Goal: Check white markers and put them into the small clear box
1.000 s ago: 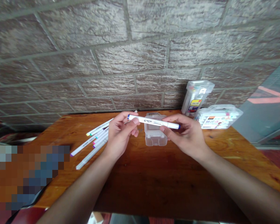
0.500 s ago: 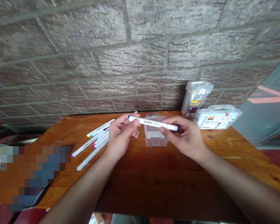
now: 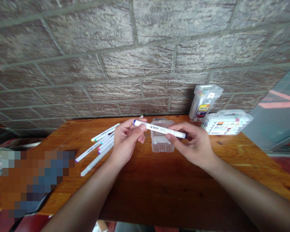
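Both my hands hold one white marker with blue ends, level above the wooden table. My left hand pinches its left end between thumb and fingers. My right hand grips its right end. Right under the marker stands a small clear plastic box. Several white markers with coloured tips lie loose on the table to the left of my left hand.
A tall clear marker case stands against the brick wall at the back right. Beside it lies a flat clear case of markers. A blurred patch covers the table's near left corner.
The marker has tilted a little, its right end lower. My right fingers have shifted slightly along it. Both hands stay in about the same place.
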A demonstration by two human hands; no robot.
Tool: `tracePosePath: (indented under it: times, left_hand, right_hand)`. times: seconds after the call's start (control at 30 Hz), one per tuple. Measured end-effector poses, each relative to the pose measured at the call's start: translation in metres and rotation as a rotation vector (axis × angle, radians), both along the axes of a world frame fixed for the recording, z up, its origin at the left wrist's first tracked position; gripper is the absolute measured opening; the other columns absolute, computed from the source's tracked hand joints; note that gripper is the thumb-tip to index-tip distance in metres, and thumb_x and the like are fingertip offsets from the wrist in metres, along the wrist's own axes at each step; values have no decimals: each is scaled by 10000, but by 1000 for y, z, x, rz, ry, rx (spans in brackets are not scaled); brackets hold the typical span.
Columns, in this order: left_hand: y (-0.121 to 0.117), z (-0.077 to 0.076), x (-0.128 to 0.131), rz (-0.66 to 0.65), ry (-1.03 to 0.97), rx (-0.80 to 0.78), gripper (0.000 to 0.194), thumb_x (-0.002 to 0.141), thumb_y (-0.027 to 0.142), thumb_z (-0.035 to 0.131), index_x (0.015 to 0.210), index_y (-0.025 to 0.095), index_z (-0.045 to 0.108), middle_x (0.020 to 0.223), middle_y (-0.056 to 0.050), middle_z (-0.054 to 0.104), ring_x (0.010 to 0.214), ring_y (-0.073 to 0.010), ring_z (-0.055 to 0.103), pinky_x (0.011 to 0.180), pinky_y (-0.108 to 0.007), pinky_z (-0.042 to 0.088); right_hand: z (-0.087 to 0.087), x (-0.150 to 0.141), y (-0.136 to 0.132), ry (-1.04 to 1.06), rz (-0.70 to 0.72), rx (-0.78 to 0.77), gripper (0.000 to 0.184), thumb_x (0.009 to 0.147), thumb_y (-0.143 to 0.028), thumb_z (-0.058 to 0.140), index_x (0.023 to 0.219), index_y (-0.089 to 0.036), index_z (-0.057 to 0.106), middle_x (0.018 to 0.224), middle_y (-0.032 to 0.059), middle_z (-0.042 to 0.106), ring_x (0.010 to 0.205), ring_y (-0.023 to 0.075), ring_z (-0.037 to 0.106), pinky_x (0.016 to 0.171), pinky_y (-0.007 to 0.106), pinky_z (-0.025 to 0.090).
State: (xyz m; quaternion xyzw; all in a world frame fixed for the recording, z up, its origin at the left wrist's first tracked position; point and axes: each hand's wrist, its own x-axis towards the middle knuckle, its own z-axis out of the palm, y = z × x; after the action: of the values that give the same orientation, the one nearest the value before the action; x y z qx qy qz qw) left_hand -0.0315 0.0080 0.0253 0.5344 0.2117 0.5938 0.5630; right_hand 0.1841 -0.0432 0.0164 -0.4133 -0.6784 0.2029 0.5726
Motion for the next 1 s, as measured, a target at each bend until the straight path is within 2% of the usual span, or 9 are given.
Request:
tracePosePath:
  times: [0.27,1.0]
  left_hand:
    - [1,-2,0,-15,-7,12,186,847,255,868,1017,188,835,738,-5,691,514,-54,490,500,-195,465]
    - [1,-3,-2,-10,13,16,192,862,260,857,1039,189,830,746,-6,682,525,-55,494,523,-200,435]
  right_hand:
    - [-3,1,3,-19,-4,60,122,925,-227,795,1038,-198,761,933,48,801,771,184,726,658,275,570]
    - [-1,1,1,-37,-14,58,114,920,-215,788,1029,-196,760,917,42,797,751,177,728,624,259,573]
